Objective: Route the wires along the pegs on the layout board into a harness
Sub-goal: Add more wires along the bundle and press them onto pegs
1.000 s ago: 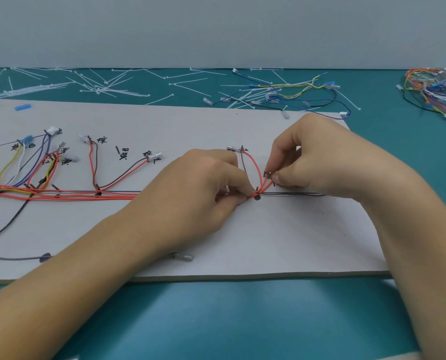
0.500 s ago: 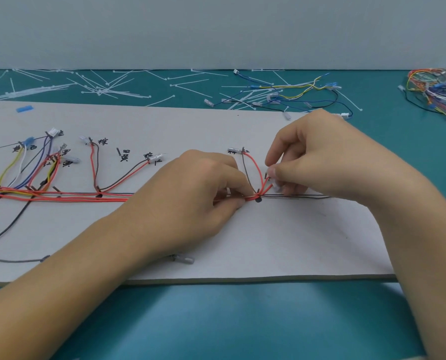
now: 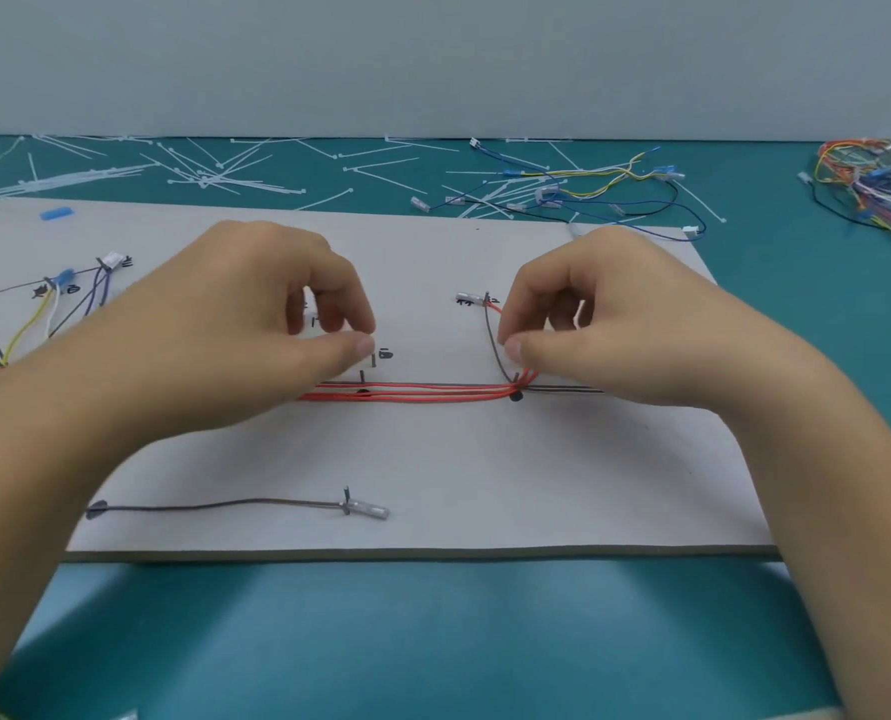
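The grey layout board (image 3: 433,459) lies on a teal mat. A bundle of red wires (image 3: 422,394) runs straight along it to a peg (image 3: 516,379) and bends up there. My right hand (image 3: 615,324) pinches the red wires between thumb and forefinger just above that peg. A brown wire (image 3: 493,340) climbs from the peg to a small terminal (image 3: 469,298). My left hand (image 3: 235,330) hovers over the bundle's left part, its thumb and forefinger tips together beside another peg (image 3: 373,358), with nothing visible between them.
A brown wire with a terminal (image 3: 365,510) lies near the board's front edge. Routed coloured wires (image 3: 43,314) fan out at the left. White cable ties (image 3: 199,174) litter the back. Loose wires (image 3: 589,189) lie behind the board, and a wire bundle (image 3: 880,184) sits at the far right.
My left hand has let go at the junction peg and moved left along the red wires, which now lie bare between the hands. My right hand stays pinched at the junction.
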